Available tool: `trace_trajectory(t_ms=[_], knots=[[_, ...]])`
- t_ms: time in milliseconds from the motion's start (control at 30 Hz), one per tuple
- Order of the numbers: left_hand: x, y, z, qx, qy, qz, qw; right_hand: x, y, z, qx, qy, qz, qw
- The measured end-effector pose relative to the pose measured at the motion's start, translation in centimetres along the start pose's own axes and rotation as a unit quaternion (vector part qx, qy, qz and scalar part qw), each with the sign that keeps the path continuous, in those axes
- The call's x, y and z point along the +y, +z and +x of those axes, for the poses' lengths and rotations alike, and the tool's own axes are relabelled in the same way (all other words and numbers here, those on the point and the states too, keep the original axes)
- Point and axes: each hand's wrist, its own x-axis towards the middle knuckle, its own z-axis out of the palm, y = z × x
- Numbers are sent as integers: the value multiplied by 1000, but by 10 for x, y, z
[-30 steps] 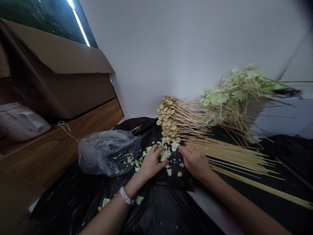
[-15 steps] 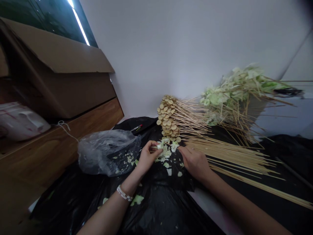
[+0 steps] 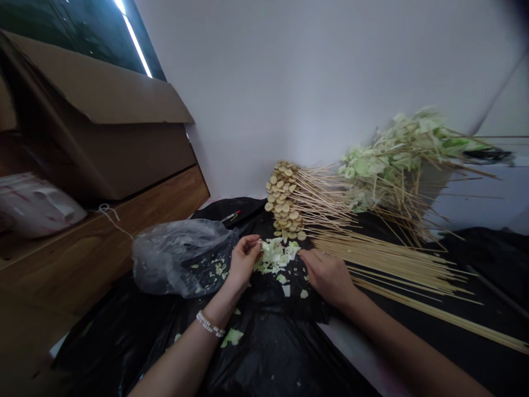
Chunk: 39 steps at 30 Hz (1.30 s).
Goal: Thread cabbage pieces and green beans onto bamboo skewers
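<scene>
While the left hand (image 3: 243,262) has the left edge of some cabbage pieces (image 3: 275,251) pinched, the right hand (image 3: 328,273) is curled closed at their other end, can't tell what's in its grip tbh. So the hands are apart, cabbage between them over black plastic (image 3: 264,342). Skewered potato-looking slices (image 3: 285,198) sit just behind, bare skewers (image 3: 392,259) lie to the right, clear plastic bag (image 3: 173,253) off left

Left forearm (image 3: 182,350) and right forearm (image 3: 397,333) reach forward — left fingers (image 3: 248,240) pinched, right fingers (image 3: 309,258) curled.
</scene>
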Motion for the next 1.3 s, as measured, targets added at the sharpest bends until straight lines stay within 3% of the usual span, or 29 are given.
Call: trace_trajectory(t_ms=[167, 367, 667, 967, 1300], knots=[[1, -4, 4, 34, -3, -38, 999, -3, -2, 1, -51, -10, -13, 999], [3, -3, 3, 4, -11, -66, 998, -5, -5, 2, -116, 27, -35, 992], [8, -3, 3, -38, -153, -195, 968, -6, -7, 3, -119, 41, -32, 992], [16, 0, 3, -57, -179, -237, 953, -5, -4, 1, -100, 31, -20, 994], [4, 5, -1, -57, -170, -158, 971, -8, -6, 1, -80, 12, -20, 997]])
